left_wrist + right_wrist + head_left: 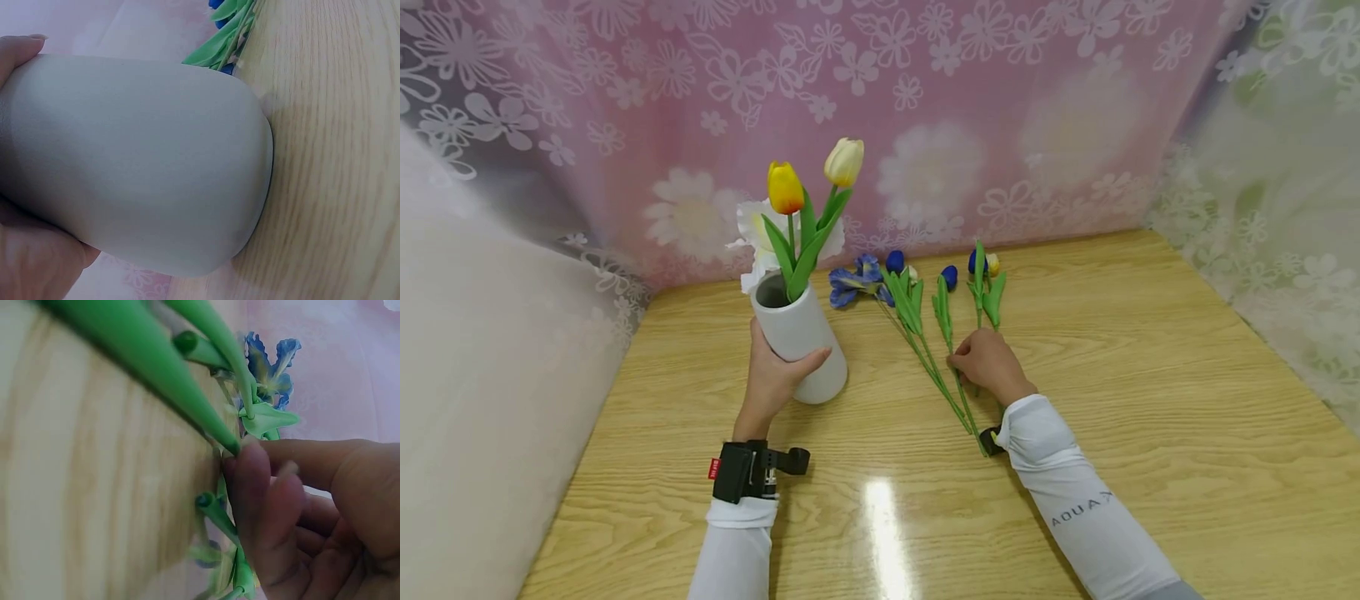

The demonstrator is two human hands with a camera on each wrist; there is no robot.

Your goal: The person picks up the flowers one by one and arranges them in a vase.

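Head view shows the left hand [775,377] gripping a white cylindrical vase [799,332] by its side, thumb laid across the front and the other fingers going round behind, on the left half of a wood-grain table [1150,375]. Rising from the mouth of the vase are a yellow-orange tulip [786,188], a cream tulip [845,162] and a white ruffled flower [756,225], with long green leaves reaching above the rim. Left wrist view shows the smooth wall of the vase and its rounded base at the tabletop, thumb on one side and part of the palm on the other.

The right hand [994,363] has its thumb and fingertips pinched on the stem of a blue tulip [949,277] lying to the right of the vase, bloom away from the person and stem end toward them. Right wrist view puts those fingertips close to the tabletop among green stems.

Between vase and pinched stem lie a blue-violet iris [853,282], a second blue tulip [895,261] and a pale tulip [913,273] partly covered by leaves. Beyond the right hand lie a third blue tulip [972,265] and a yellow-and-white tulip [994,265], just beside each other. Behind the table hangs pink floral cloth [962,108]
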